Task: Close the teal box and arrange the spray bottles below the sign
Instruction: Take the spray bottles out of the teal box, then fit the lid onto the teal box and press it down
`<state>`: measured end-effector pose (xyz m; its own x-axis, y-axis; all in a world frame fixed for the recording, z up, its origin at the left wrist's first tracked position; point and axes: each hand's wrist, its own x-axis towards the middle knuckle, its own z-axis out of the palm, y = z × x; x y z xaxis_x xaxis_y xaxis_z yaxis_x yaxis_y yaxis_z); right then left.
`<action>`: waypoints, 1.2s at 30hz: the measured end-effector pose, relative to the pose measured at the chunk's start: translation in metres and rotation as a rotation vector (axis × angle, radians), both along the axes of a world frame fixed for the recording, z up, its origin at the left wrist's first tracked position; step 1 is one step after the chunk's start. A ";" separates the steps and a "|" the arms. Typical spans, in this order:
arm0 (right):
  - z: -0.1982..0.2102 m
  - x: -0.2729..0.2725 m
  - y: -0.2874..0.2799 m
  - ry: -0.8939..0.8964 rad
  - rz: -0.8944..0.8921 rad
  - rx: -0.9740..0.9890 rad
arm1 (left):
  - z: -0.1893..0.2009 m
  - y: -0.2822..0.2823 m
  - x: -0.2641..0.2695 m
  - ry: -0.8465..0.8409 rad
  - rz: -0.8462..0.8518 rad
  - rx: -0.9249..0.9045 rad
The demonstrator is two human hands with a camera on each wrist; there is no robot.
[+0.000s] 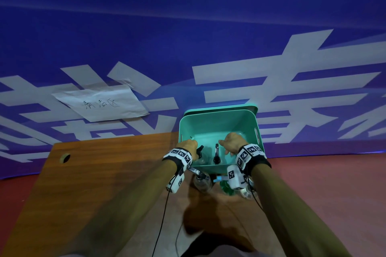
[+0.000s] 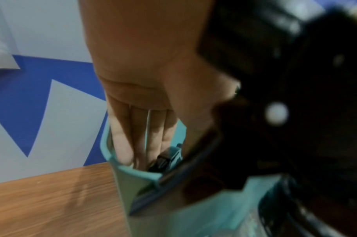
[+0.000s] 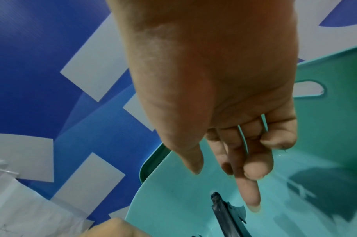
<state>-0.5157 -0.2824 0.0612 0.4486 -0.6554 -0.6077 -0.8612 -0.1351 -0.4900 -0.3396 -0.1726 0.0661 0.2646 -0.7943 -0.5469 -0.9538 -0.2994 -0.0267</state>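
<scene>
The open teal plastic box [image 1: 219, 127] stands at the wooden table's [image 1: 94, 183] far edge, its lid [image 1: 221, 109] behind. Black-nozzled clear spray bottles [image 1: 216, 154] crowd inside. Left hand [image 1: 188, 146] reaches in, fingers straight; right hand [image 1: 232, 143] hovers loosely curled, empty. The handwritten paper sign [image 1: 100, 102] hangs left.

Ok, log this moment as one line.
box: open | both hands in box | left hand: by black sprayer | right hand: empty | bottles not under sign

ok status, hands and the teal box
Left hand and right hand both down inside the open teal box, neither gripping yet. Two spray bottles in the box, more on the table. Nothing below the sign.
</scene>
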 end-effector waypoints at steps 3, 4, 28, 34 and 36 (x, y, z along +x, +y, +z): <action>0.008 0.002 -0.011 -0.020 -0.049 -0.031 | 0.002 -0.002 0.007 0.024 0.056 -0.051; 0.012 0.003 -0.016 -0.038 -0.083 -0.039 | 0.003 -0.003 0.011 0.031 0.077 -0.085; 0.012 0.021 -0.116 -0.782 -1.256 0.360 | 0.020 -0.065 0.071 1.062 1.068 -0.591; 0.009 0.024 -0.106 -0.800 -1.155 0.099 | 0.019 -0.061 0.073 1.038 1.082 -0.613; 0.016 0.023 -0.102 -0.865 -1.148 0.056 | 0.020 -0.058 0.075 1.028 1.110 -0.638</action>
<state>-0.4928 -0.3841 0.0769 -0.0663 -0.8858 -0.4593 0.0867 0.4535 -0.8870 -0.2647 -0.2308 0.0863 0.5790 -0.6273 -0.5208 0.1839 -0.5218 0.8330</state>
